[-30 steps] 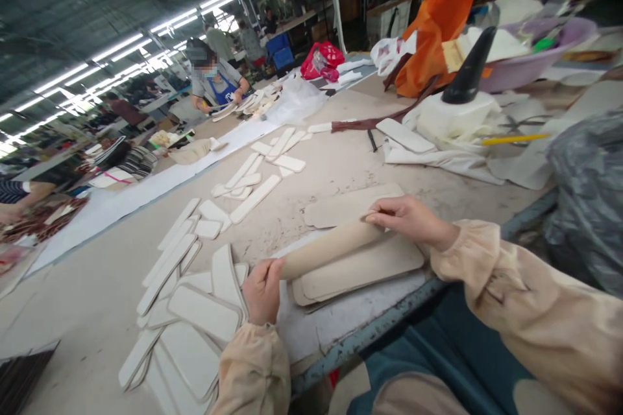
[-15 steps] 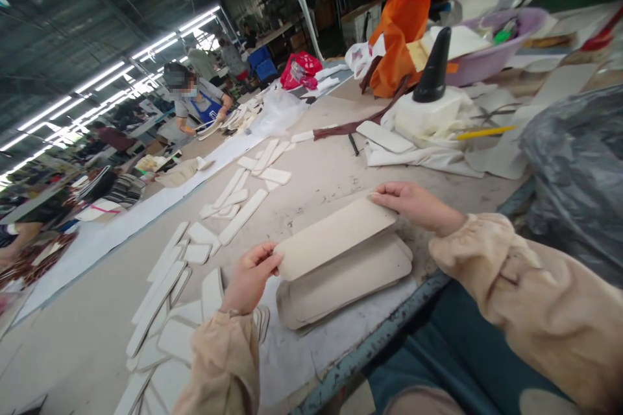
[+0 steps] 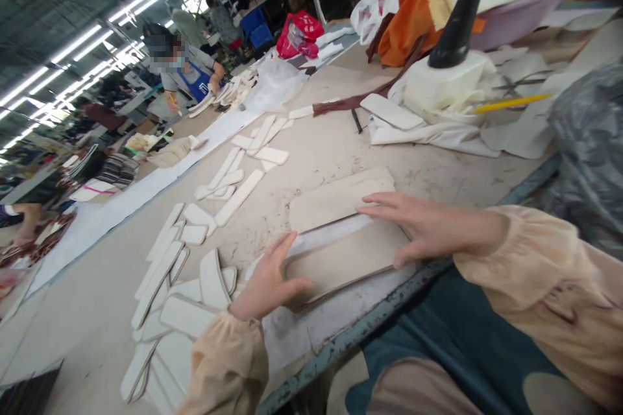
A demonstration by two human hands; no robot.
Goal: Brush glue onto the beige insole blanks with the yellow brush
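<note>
A beige panel (image 3: 335,202) with rounded corners lies flat on the table, just beyond a stack of similar panels (image 3: 350,258) near the table's front edge. At the left end of the stack is my left hand (image 3: 267,282), thumb and fingers apart, the thumb by the top panel. My right hand (image 3: 423,224) reaches over the stack's right end with its fingers spread. Its fingertips are at the near edge of the single panel and its thumb is at the stack's near side. Neither hand grips a panel.
Loose pale padded strips (image 3: 195,318) lie in a pile on the left. White cloth with a black cone (image 3: 460,19), a yellow pencil (image 3: 511,104) and a purple basin (image 3: 530,13) are at the back right. A grey plastic bag (image 3: 588,123) sits right. A co-worker (image 3: 180,71) works farther off.
The panel that both hands held above the stack now lies on the table beyond it. Both hands have let go of it and moved to the stack's ends, fingers spread.
</note>
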